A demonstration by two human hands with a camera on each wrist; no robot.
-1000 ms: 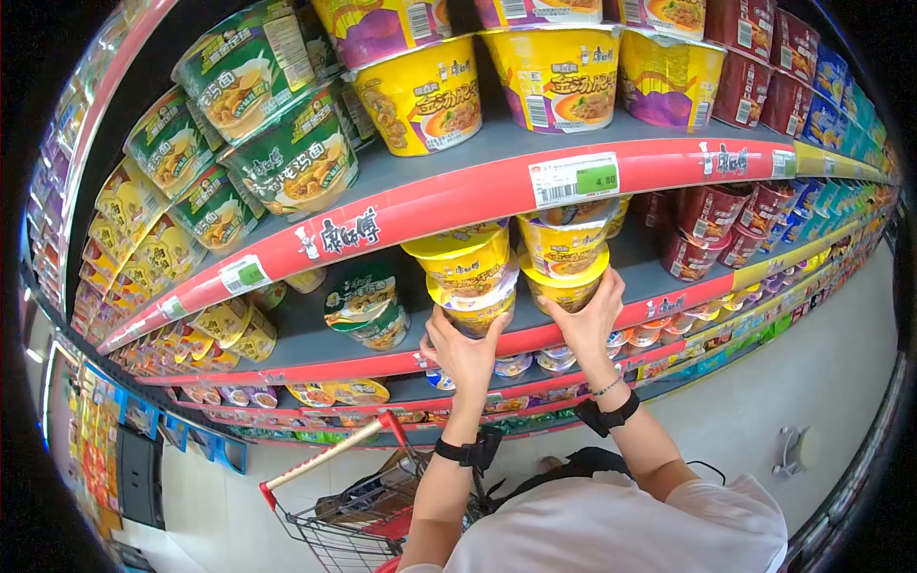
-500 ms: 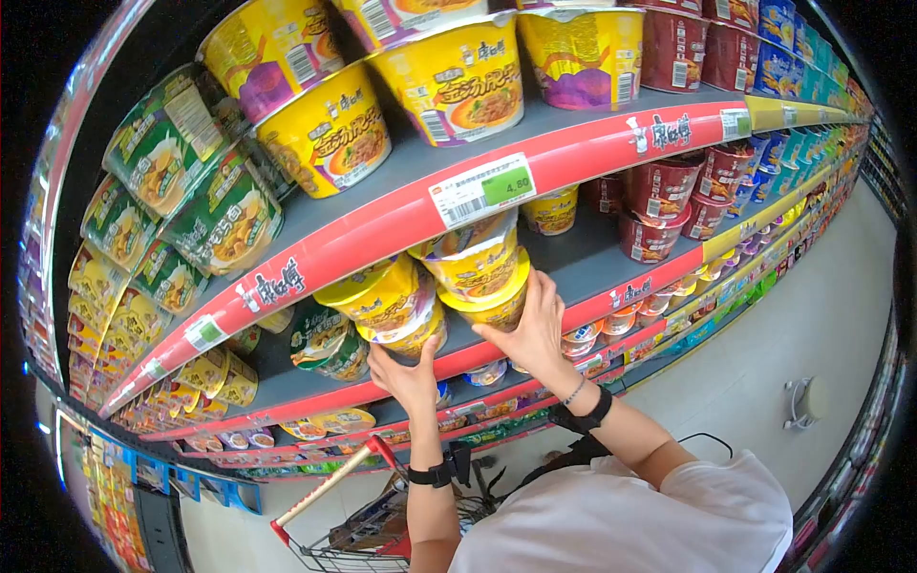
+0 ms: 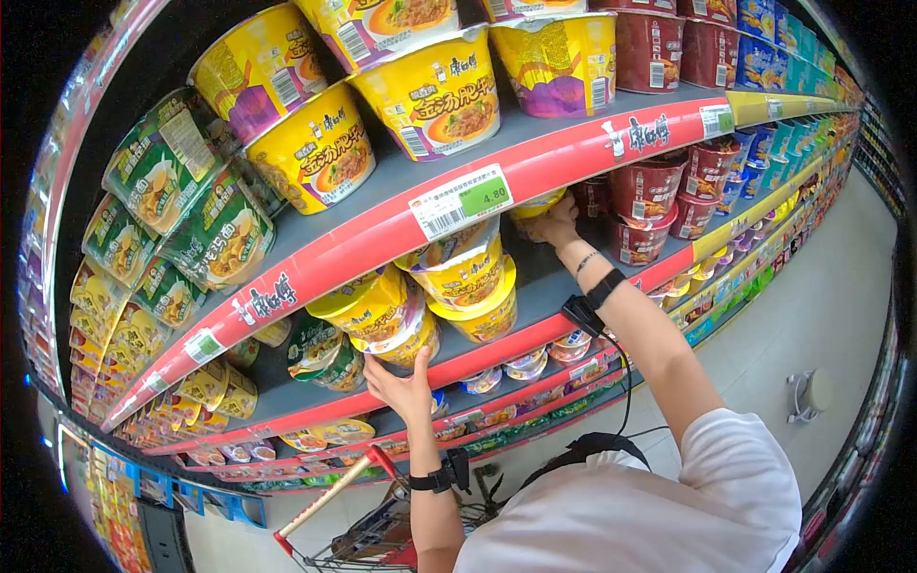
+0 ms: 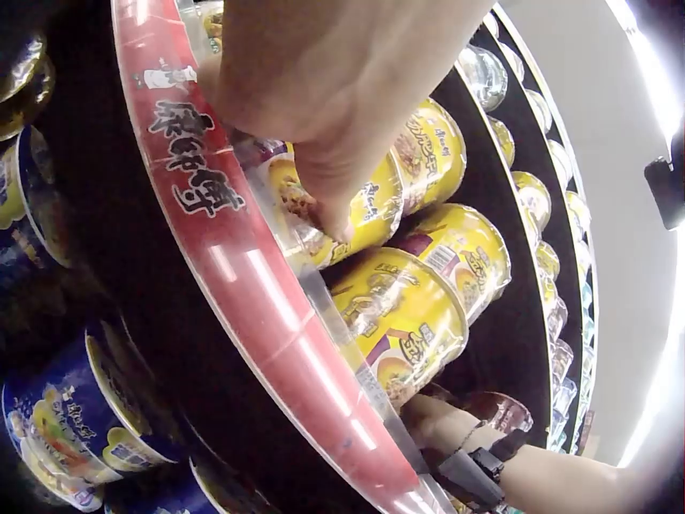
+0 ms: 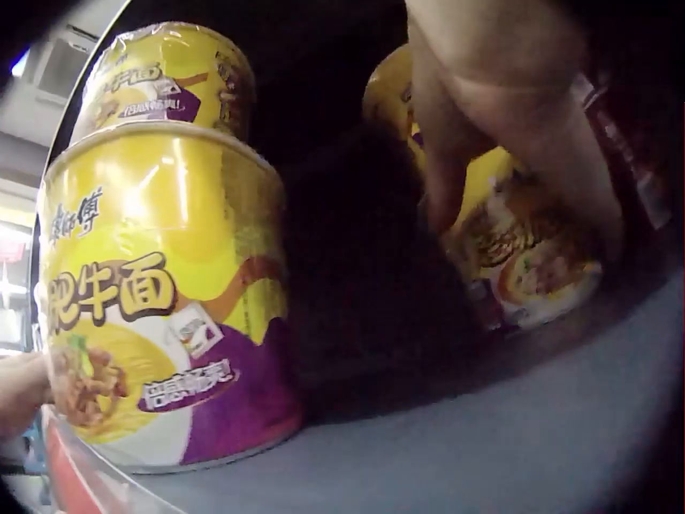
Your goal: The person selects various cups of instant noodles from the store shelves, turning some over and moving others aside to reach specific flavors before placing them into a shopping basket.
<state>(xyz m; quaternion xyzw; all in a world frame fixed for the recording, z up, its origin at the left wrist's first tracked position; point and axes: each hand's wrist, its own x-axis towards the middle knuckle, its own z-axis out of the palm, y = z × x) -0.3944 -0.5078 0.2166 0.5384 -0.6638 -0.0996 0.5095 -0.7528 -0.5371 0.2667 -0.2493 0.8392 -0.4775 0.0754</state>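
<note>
Thumb and fingers of the left hand (image 3: pixel 401 387) (image 4: pixel 343 96) hold the lower yellow noodle cup (image 3: pixel 409 346) of a two-cup stack at the middle shelf's front edge. Beside it stands another stack, its lower cup (image 3: pixel 485 310) touched by neither hand. Reaching deeper under the upper shelf, the right hand (image 3: pixel 552 225) (image 5: pixel 514 96) grips a yellow cup (image 5: pixel 535 262) from above, fingers down both sides. The head view shows only a little of that cup. Two stacked cups (image 5: pixel 161 300) fill the left of the right wrist view.
The upper shelf's red edge (image 3: pixel 353 244) with a price tag (image 3: pixel 461 202) overhangs the middle shelf. Dark red cups (image 3: pixel 642 239) stand right of the right hand, green cups (image 3: pixel 325 353) left of the stacks. A shopping cart (image 3: pixel 330 497) stands below.
The right hand has left the lower cup of the right-hand stack and reached back to a yellow cup deeper on the shelf. The left hand stays at its cup; the view has swung right.
</note>
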